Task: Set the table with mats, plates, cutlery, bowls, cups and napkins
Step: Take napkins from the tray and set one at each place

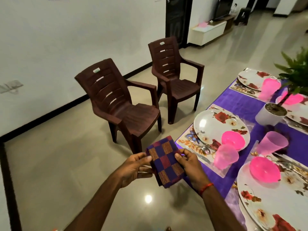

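You stand at the left edge of the table [240,99] with a folded, checked napkin [165,161] held between both hands, in what looks like the last round of the setting. Your left hand [133,167] pinches the napkin's left edge between thumb and fingers, while your right hand [188,162] grips the right edge with its thumb on top. The cloth hangs over the floor, just left of the table's near corner and not yet on it. The place beside your right hand appears otherwise dressed: a floral mat [186,142] carries a flowered plate [210,122], a pink bowl [232,139] sits on the plate's near right rim, a pink cup [225,156] stands just in front of it, and a spoon [205,149] lies along the plate's near edge. No napkin shows at any setting in view. The next move likely calls for carrying the cloth right, over the table edge, and laying it flat on or beside that mat without nudging the cup or spoon, which crowd the near side. Two brown chairs [123,104] stand well apart from the table on the far left.
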